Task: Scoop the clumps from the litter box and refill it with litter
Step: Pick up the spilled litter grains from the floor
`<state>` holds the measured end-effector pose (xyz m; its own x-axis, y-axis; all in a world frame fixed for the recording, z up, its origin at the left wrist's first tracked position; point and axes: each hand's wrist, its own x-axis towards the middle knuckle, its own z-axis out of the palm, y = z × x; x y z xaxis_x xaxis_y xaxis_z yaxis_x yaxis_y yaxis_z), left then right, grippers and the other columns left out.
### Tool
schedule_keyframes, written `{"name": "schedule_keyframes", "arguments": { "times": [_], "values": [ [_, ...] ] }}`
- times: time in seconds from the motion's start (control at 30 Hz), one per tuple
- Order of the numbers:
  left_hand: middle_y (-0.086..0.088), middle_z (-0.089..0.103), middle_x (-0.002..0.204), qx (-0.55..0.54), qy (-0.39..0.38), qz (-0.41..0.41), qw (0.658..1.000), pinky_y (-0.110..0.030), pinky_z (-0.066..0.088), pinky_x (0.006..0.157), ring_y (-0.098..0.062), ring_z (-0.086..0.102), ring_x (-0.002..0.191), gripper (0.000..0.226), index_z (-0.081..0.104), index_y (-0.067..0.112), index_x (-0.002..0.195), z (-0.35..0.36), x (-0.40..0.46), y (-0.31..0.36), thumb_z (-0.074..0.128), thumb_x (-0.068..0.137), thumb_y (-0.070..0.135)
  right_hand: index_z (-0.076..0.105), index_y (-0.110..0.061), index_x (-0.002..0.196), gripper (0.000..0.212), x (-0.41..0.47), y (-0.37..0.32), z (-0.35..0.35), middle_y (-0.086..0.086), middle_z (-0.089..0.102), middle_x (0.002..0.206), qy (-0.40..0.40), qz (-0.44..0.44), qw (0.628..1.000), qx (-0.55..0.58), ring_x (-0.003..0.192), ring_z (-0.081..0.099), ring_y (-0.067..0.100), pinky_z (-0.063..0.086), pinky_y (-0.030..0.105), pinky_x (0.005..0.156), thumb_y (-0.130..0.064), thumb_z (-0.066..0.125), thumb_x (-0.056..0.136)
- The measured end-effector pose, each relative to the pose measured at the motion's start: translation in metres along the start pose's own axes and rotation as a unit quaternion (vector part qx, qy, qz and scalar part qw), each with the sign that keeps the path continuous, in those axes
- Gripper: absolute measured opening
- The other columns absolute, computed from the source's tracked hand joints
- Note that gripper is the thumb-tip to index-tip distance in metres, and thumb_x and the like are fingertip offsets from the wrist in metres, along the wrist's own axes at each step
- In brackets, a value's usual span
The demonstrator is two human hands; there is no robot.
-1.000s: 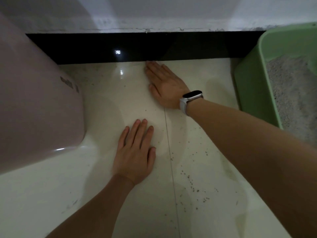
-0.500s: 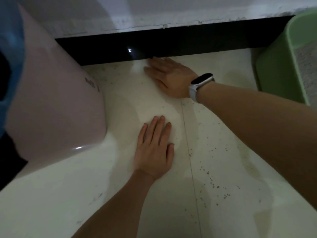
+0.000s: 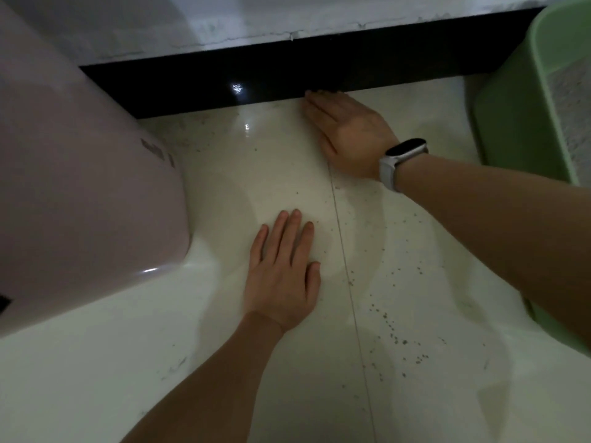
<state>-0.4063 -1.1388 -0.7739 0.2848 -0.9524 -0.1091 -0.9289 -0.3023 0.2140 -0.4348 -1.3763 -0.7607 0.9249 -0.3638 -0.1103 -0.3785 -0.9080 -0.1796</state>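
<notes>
Pale glossy tile floor (image 3: pixel 134 362) fills most of the frame, with one thin grout line (image 3: pixel 348 282) running from upper middle down to the bottom edge. A black baseboard (image 3: pixel 351 59) runs across the top, with a small bright light reflection (image 3: pixel 236 88) on it, and a scuffed white wall (image 3: pixel 224 20) sits above that. A big pinkish rounded container (image 3: pixel 80 187) takes up the left side, with some dark lettering I can't read.

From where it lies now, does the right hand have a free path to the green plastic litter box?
Probably yes. The right hand lies flat on the pale tiled floor, and only bare floor separates it from the green plastic litter box.
</notes>
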Motion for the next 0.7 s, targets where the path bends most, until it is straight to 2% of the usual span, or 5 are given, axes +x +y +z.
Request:
{"name": "schedule_keyframes", "arguments": {
  "times": [0.1, 0.3, 0.53, 0.63, 0.7],
  "values": [
    [-0.014, 0.035, 0.146, 0.000, 0.000, 0.000, 1.000, -0.044, 0.015, 0.112, -0.025, 0.022, 0.138, 0.055, 0.036, 0.009, 0.136, 0.001, -0.001, -0.001, 0.035, 0.087, 0.034, 0.035, 0.002, 0.137, 0.055, -0.010, -0.008, 0.006, 0.023, 0.034, 0.145, -0.009, 0.036, 0.999, 0.021, 0.135, 0.033, 0.037, 0.018, 0.040, 0.113, -0.025, 0.024, 0.092],
    [-0.015, 0.037, 0.145, 0.000, 0.002, -0.001, 1.000, -0.044, 0.015, 0.112, -0.026, 0.023, 0.137, 0.055, 0.036, 0.009, 0.135, 0.001, 0.000, -0.002, 0.035, 0.086, 0.034, 0.060, -0.002, 0.117, 0.043, -0.053, -0.013, -0.009, 0.017, 0.062, 0.120, 0.067, -0.032, 0.996, 0.044, 0.112, 0.059, 0.031, 0.039, 0.042, 0.100, -0.022, 0.035, 0.089],
    [-0.015, 0.037, 0.145, -0.001, 0.012, -0.004, 1.000, -0.043, 0.014, 0.112, -0.025, 0.023, 0.137, 0.054, 0.034, 0.009, 0.135, 0.001, -0.001, -0.001, 0.034, 0.087, 0.034, 0.035, -0.003, 0.139, 0.047, -0.002, -0.004, 0.002, 0.016, 0.033, 0.148, 0.014, 0.064, 0.997, 0.037, 0.138, 0.030, 0.029, 0.019, 0.037, 0.114, -0.018, 0.035, 0.094],
    [-0.015, 0.038, 0.144, -0.005, 0.010, -0.001, 1.000, -0.042, 0.013, 0.113, -0.025, 0.023, 0.137, 0.054, 0.035, 0.009, 0.134, 0.001, -0.001, 0.000, 0.034, 0.086, 0.033, 0.059, 0.003, 0.115, 0.041, -0.024, -0.008, 0.001, 0.023, 0.064, 0.113, 0.094, 0.047, 0.993, 0.047, 0.105, 0.061, 0.036, 0.045, 0.044, 0.094, -0.018, 0.036, 0.088],
    [-0.015, 0.037, 0.145, -0.003, 0.008, -0.002, 1.000, -0.041, 0.012, 0.113, -0.025, 0.023, 0.137, 0.054, 0.034, 0.009, 0.135, 0.000, -0.002, -0.001, 0.033, 0.087, 0.034, 0.065, 0.001, 0.104, 0.039, -0.038, -0.008, -0.006, 0.018, 0.068, 0.095, 0.112, 0.019, 0.993, 0.039, 0.087, 0.064, 0.033, 0.050, 0.040, 0.079, -0.018, 0.036, 0.086]
  ]
}}
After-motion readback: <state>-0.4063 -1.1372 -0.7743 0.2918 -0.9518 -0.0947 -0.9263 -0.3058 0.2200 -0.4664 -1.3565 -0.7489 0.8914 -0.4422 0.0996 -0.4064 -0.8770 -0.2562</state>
